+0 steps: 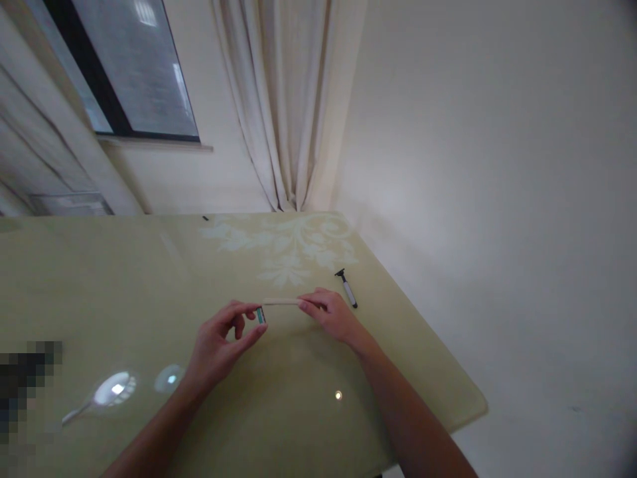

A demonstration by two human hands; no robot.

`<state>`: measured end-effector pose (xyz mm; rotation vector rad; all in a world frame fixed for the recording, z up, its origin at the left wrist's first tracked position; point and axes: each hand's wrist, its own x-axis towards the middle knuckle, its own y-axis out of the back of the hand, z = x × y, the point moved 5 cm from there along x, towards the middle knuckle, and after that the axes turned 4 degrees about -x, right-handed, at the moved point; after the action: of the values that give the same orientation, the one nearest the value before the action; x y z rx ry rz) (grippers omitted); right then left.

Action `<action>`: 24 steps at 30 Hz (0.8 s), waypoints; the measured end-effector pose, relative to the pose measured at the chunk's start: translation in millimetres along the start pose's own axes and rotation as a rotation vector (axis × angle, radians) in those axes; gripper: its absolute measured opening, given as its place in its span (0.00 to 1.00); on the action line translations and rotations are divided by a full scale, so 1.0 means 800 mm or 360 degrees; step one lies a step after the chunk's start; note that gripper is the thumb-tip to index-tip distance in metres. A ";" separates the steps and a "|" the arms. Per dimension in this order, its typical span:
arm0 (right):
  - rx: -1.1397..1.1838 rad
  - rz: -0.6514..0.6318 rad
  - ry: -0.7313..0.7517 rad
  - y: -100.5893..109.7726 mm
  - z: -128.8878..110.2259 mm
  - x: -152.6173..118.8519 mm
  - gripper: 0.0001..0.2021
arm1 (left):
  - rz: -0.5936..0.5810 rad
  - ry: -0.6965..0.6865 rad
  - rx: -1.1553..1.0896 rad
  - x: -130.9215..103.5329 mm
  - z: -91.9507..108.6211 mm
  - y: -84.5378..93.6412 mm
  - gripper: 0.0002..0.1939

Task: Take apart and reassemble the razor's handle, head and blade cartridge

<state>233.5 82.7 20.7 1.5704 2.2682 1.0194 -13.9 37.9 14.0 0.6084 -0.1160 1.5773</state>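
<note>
Between its thumb and index finger, my left hand (219, 342) pinches a small dark-and-teal piece (261, 315), which looks like a razor cartridge. My right hand (331, 313) is closed on the right end of a thin pale stick (281, 302). The stick lies roughly level, and its left end is right by the top of the small piece; whether they touch is too small to tell. Both hands are above the pale green table (298, 431). Beyond my right hand, a razor (348, 289) with a grey and black handle rests on the table.
A small dark item (206, 218) lies at the table's far edge. The table's right edge runs beside a white wall (472, 199). Curtains (279, 99) and a window (134, 66) are behind the table. Bright reflections show on the tabletop, and a pixelated dark patch covers the left edge.
</note>
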 end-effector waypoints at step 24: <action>0.0128 -0.0064 0.0073 -0.003 -0.006 -0.002 0.19 | 0.0050 0.0179 -0.0209 0.001 -0.003 0.002 0.16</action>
<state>229.9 78.9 22.7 1.5401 2.3895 0.9752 -15.8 39.8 12.7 0.4161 -0.1438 1.6168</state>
